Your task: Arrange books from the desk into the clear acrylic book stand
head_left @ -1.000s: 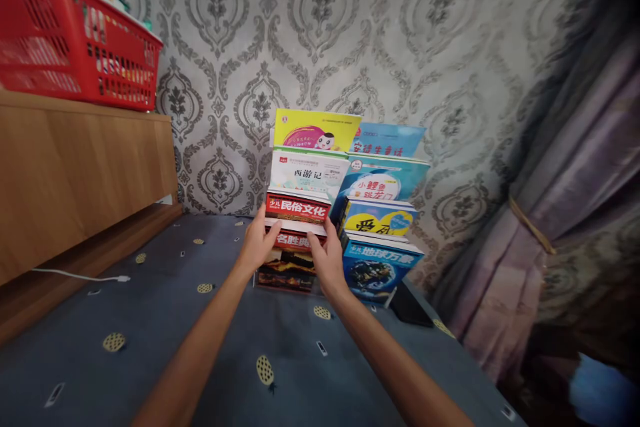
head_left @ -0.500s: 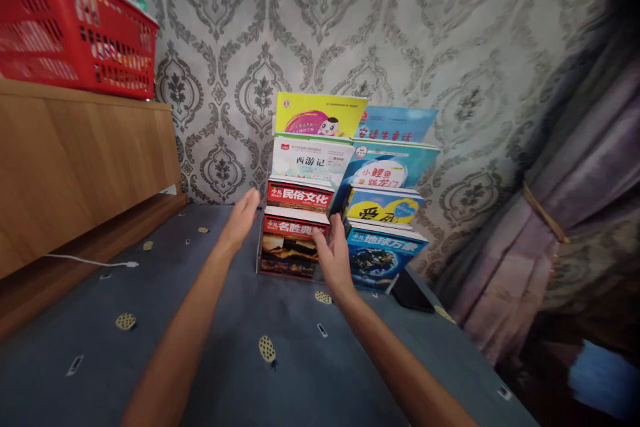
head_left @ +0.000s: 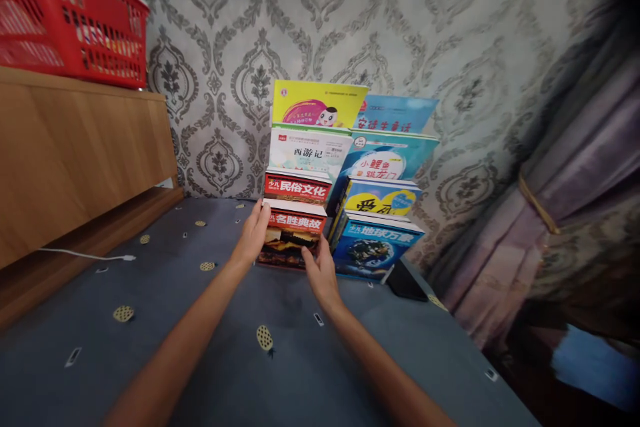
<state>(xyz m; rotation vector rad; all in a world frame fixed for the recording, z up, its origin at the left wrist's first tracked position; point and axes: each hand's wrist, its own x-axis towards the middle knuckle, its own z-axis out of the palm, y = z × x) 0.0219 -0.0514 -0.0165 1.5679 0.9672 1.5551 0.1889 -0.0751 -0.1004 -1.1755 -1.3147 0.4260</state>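
Note:
Several books stand upright in two tiered columns. At the front of the left column is a book with a red title band and a dark picture cover (head_left: 287, 240). My left hand (head_left: 253, 233) touches its left edge, with the fingers along the side. From the other side my right hand (head_left: 321, 273) grips the right edge, its thumb on the cover and its fingers round the side. Behind it rise another red-banded book (head_left: 296, 188), a white book (head_left: 310, 152) and a yellow book (head_left: 320, 103). To the right stands a blue book with an earth picture (head_left: 373, 250).
Behind the earth book are a yellow-and-blue book (head_left: 383, 199), a teal book (head_left: 393, 155) and a blue book (head_left: 400, 113). A black phone-like object (head_left: 407, 282) lies to the right. On the left, a red basket (head_left: 100, 33) sits on a wooden cabinet (head_left: 90, 153); a white cable (head_left: 90, 255) lies below.
My left hand has moved in to the left edge of the front book, from the air beside it. My right hand has come down slightly along the right edge. The view has tilted down a little.

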